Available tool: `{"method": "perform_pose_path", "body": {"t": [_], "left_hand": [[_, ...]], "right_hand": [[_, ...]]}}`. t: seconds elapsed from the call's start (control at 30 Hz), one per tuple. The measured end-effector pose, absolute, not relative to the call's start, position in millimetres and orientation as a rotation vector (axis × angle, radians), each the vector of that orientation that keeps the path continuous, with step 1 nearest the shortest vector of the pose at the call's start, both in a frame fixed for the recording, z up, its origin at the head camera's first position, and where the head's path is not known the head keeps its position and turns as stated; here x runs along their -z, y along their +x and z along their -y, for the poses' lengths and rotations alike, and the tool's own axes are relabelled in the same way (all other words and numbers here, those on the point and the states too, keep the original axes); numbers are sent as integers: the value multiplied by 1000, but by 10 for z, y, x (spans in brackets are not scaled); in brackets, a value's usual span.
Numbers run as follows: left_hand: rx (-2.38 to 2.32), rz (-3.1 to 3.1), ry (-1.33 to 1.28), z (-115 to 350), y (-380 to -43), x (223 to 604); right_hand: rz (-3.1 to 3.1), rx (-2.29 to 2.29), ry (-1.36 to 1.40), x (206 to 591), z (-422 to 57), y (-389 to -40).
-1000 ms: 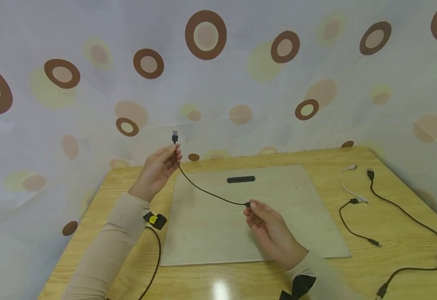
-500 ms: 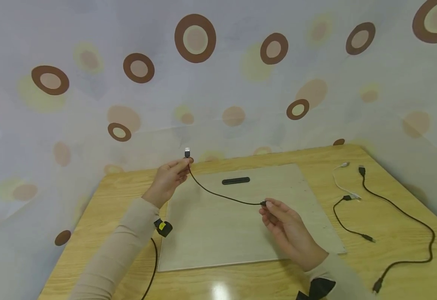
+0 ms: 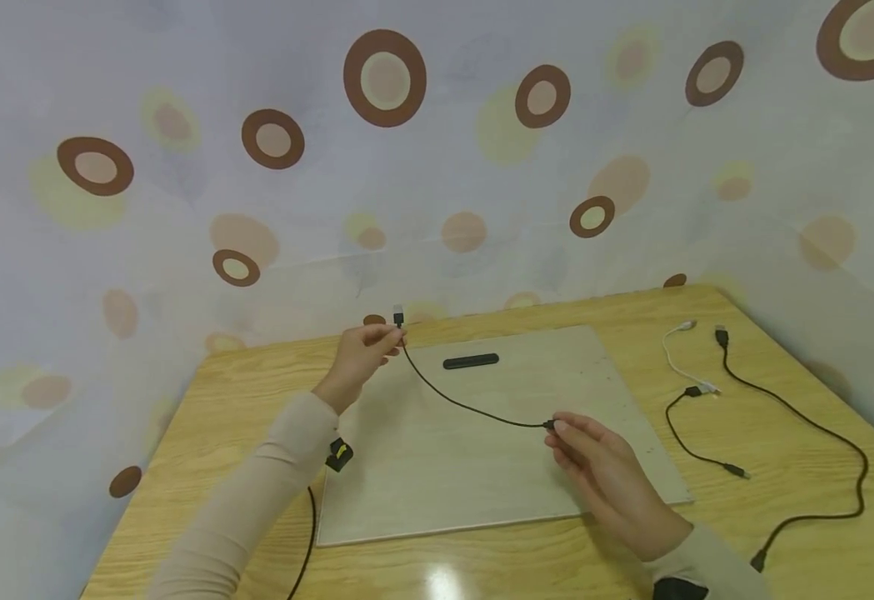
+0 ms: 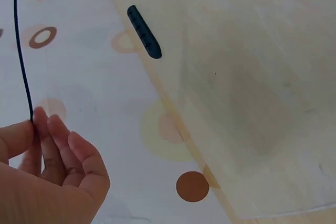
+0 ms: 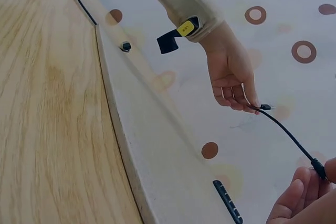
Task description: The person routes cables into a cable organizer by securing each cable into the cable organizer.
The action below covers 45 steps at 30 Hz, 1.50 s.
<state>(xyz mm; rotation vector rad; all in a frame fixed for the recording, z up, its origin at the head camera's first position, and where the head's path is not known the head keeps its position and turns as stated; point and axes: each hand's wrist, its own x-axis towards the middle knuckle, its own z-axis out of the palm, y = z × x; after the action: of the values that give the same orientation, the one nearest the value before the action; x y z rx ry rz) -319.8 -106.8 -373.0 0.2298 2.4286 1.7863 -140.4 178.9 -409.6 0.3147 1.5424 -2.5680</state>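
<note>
A short black USB cable (image 3: 451, 398) sags between my two hands above the pale board (image 3: 481, 467). My left hand (image 3: 362, 358) pinches it just below the USB plug (image 3: 398, 317), which points up. At the other end, my right hand (image 3: 616, 475) pinches the small black connector (image 5: 318, 168) between thumb and fingers, hiding its tip. In the left wrist view, the cable (image 4: 22, 61) runs upward from the thumb and forefinger. A black slotted strip (image 3: 471, 361) lies near the board's far edge, its notches (image 5: 227, 201) visible in the right wrist view.
On the wooden table (image 3: 257, 392), right of the board, lie a white cable (image 3: 675, 358), a short black cable (image 3: 695, 450) and a longer black cable (image 3: 804, 417). Another black cable (image 3: 312, 533) lies at the left. A dotted cloth (image 3: 437, 183) hangs behind the table.
Both hands have moved right and lower in the head view, keeping the cable stretched in a loose curve between them. The head view has shifted slightly. The strip and other cables stay put.
</note>
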Motion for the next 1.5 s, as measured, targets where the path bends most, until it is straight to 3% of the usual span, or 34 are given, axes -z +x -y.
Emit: {"method": "perform_pose_path", "body": {"t": [0.17,0.53,0.97,1.23,1.5], "left_hand": [[-1606,-2565,343,988,-3278,3768],[-1468,-2599,287,717,-3397,3956],[-1247,-2785,420,418,-3472,4154],[-1227,-2852,315,345,-3624,4406],[-1148,-2886,203,301,-3653,4420]], "right_hand": [[-1578,2514,370,4162,-1891,-1381],[-1604,2424,351,4306,-2053,-1335],[-1643,2381,352,4351,-2084,-1320],[-1657,2377,366,4358,-2112,-1321],[-1608,2387,356,4356,-2106,-1335]]}}
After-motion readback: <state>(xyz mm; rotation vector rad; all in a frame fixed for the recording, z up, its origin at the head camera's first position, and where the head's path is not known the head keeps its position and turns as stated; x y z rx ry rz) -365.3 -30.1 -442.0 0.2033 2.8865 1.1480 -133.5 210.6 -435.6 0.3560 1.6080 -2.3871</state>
